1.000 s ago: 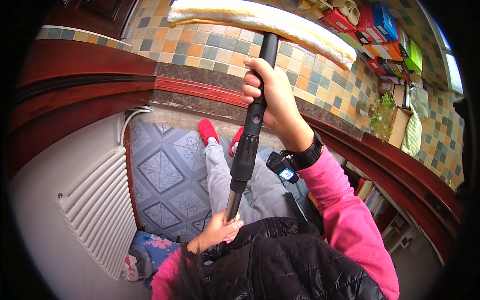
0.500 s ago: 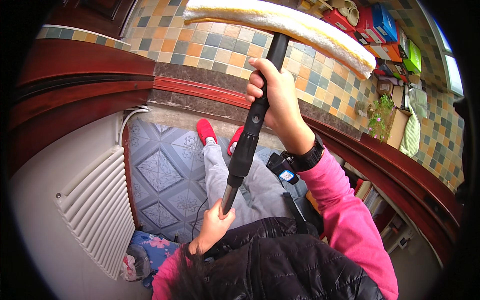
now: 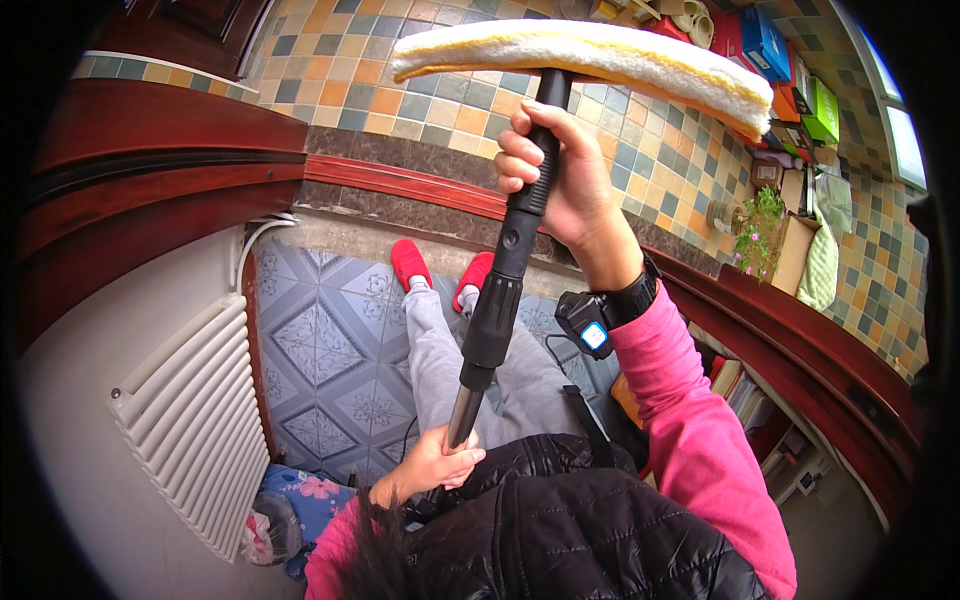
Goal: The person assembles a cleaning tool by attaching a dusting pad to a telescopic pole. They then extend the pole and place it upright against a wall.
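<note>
A T-shaped window washer (image 3: 492,320) with a black handle and a metal pole slants up and away from my body. Its long head wears a white fleece sleeve (image 3: 600,50) with yellow edging, slightly bowed. My right hand (image 3: 572,185) is wrapped round the ribbed black grip just below the head. Lower down, near my waist, my left hand (image 3: 435,462) closes round the metal pole (image 3: 463,415). The pole's lower end is hidden behind my left hand and the black vest (image 3: 590,530).
A white radiator (image 3: 195,430) lines the left wall. Dark red wooden frames (image 3: 400,185) and a raised sill cross ahead of my red slippers (image 3: 410,262). Beyond, on tiles, stand colourful boxes (image 3: 765,45) and a flowering plant (image 3: 760,230). A shelf with books (image 3: 745,395) is on the right.
The washer's head has shifted right and slightly down, swinging the handle more upright. Both hands have moved a little right with it and keep their hold.
</note>
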A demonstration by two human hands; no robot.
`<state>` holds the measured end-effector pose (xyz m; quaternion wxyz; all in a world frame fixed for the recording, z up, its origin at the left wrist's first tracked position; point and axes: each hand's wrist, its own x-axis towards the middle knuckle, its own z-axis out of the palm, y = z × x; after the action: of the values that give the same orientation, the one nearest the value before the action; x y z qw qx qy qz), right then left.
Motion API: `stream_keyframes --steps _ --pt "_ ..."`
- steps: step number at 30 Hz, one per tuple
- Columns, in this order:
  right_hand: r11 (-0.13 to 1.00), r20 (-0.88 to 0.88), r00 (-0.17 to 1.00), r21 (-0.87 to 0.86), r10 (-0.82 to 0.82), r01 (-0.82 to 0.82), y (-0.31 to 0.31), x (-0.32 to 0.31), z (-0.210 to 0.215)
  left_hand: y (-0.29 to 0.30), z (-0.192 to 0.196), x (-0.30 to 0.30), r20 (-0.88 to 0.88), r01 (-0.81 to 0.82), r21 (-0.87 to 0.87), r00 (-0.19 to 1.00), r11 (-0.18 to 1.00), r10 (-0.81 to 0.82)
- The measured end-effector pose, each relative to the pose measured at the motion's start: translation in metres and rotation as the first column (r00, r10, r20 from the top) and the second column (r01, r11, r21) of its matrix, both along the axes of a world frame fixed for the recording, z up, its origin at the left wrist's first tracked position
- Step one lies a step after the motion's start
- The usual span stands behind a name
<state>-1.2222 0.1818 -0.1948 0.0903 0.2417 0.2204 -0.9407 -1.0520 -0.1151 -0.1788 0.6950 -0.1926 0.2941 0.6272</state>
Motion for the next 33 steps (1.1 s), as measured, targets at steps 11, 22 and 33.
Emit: stream_keyframes --steps 11,22,33 --pt "0.989 0.086 0.989 0.094 -0.121 0.113 -0.009 0.002 0.003 0.007 0.0 0.008 -0.19 0.014 -0.143 0.981 0.99 -0.041" --pt "0.941 0.175 0.966 0.314 -0.19 0.128 -0.009 0.001 0.013 0.017 -0.006 0.019 -0.721 -0.142 -0.568 0.562 0.811 -0.406" --pt "0.967 0.143 0.983 0.243 -0.118 0.081 -0.007 0.005 0.022 0.007 0.005 -0.017 -0.411 0.02 -0.092 0.91 0.996 -0.056"
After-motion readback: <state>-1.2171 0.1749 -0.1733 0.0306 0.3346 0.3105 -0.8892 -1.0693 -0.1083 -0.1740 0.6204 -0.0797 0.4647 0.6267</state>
